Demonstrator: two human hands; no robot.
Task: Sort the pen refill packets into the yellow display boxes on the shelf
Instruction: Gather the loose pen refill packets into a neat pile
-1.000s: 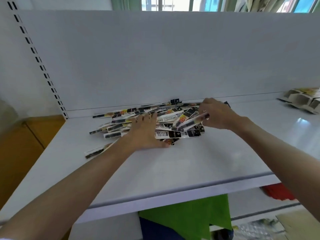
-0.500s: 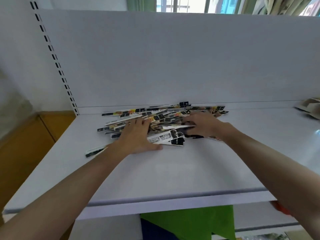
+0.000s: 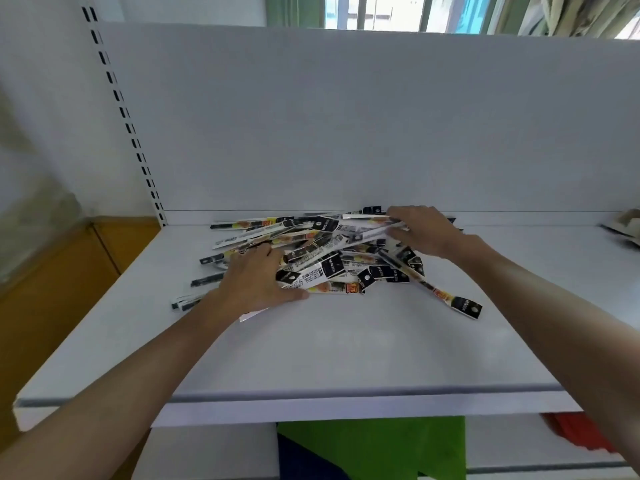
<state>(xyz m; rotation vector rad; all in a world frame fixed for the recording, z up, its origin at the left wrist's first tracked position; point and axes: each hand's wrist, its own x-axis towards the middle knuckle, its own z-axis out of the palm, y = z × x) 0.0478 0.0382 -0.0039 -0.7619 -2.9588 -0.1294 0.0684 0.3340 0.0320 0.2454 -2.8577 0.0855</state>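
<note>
Near the back edge of the shelf (image 3: 346,348) lies a loose pile of packets (image 3: 323,268). The left grip (image 3: 256,282) rests flat on the pile's front left, fingers spread. The right grip (image 3: 426,233) covers its back right with fingers bent; I cannot tell whether it pinches a packet.
</note>
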